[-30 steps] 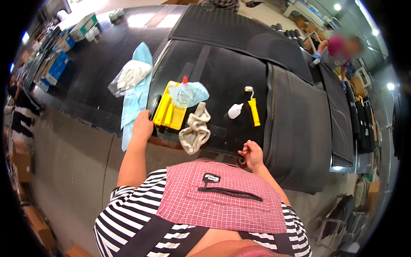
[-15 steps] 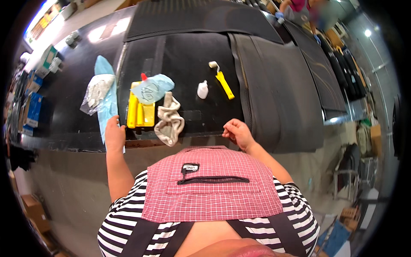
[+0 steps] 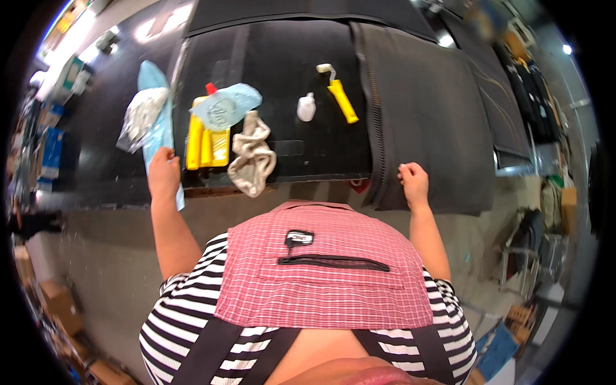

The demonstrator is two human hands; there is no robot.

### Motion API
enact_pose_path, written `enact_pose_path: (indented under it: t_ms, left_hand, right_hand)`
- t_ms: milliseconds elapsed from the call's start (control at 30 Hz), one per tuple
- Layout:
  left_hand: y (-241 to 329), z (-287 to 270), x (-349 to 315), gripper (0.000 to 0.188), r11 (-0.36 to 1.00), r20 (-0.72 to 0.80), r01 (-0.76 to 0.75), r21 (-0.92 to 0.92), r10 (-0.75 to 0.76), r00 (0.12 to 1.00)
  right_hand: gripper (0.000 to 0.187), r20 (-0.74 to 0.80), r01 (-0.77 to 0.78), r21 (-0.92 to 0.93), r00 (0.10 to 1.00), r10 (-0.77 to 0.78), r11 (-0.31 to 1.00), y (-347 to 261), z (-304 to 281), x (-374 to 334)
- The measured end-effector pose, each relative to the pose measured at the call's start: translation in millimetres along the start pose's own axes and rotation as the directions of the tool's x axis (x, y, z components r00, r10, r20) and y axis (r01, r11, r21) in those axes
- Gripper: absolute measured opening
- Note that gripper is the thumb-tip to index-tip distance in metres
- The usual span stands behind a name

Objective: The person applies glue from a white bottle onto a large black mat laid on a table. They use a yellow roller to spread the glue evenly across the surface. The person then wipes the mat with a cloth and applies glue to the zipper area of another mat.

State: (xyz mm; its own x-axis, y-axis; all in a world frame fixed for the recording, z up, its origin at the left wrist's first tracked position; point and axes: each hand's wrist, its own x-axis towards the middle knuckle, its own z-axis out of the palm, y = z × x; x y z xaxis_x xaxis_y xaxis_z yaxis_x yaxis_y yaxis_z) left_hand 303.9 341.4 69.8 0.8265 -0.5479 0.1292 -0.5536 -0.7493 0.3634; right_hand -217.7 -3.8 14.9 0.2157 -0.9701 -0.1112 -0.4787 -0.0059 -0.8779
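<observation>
My left hand (image 3: 165,174) is at the table's near edge, fingers curled on a long light-blue sheet (image 3: 154,154). A crumpled clear plastic bag (image 3: 142,119) lies over that sheet. My right hand (image 3: 414,185) hangs above the near part of a dark grey mat (image 3: 436,109) with a toothed, zipper-like edge (image 3: 377,122). Its fingers are bent together, and I cannot make out anything in them. Between the hands lie a yellow tray (image 3: 221,151), a light-blue marked piece (image 3: 228,106) over it, a bunched beige cloth (image 3: 251,160), a small white bottle (image 3: 307,108) and a yellow-handled roller (image 3: 342,101).
The black table (image 3: 308,151) runs across in front of me. Another dark sheet (image 3: 289,9) lies along its far side. Blue boxes (image 3: 51,151) stand at far left. A metal-framed chair (image 3: 523,256) and cardboard boxes (image 3: 521,321) are at right.
My right hand has moved right, from the table's edge to over the grey mat. My left hand stays at the blue sheet. The view has shifted, so the tabletop sits higher in the picture.
</observation>
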Motion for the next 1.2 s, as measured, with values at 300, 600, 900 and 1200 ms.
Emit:
enact_pose_path:
  t_ms: [300, 600, 900, 1200]
  left_hand:
    - [8.4, 14.6, 6.0, 0.015, 0.991, 0.024, -0.014, -0.134, 0.018, 1.000]
    - [-72.5, -4.0, 49.7, 0.023, 0.961, -0.143, 0.276, -0.001, -0.274, 0.951]
    - [-154.4, 16.2, 138.4, 0.030, 0.943, -0.231, 0.327, 0.058, -0.306, 0.924]
    - [-178.3, 54.6, 172.8, 0.029, 0.924, -0.234, 0.374, 0.085, -0.346, 0.909]
  right_hand:
    - [0.016, -0.012, -0.066, 0.062, 0.998, 0.067, 0.996, 8.1, 2.6, 3.9]
    - [0.020, -0.011, -0.037, 0.013, 0.999, 0.037, 0.999, 14.0, 1.3, 5.5]
    - [0.024, -0.055, -0.014, -0.049, 0.998, 0.011, 0.999, 17.8, 7.3, 7.8]
    - [0.025, -0.096, -0.007, -0.097, 0.995, -0.003, 0.995, 20.4, 10.2, 8.9]
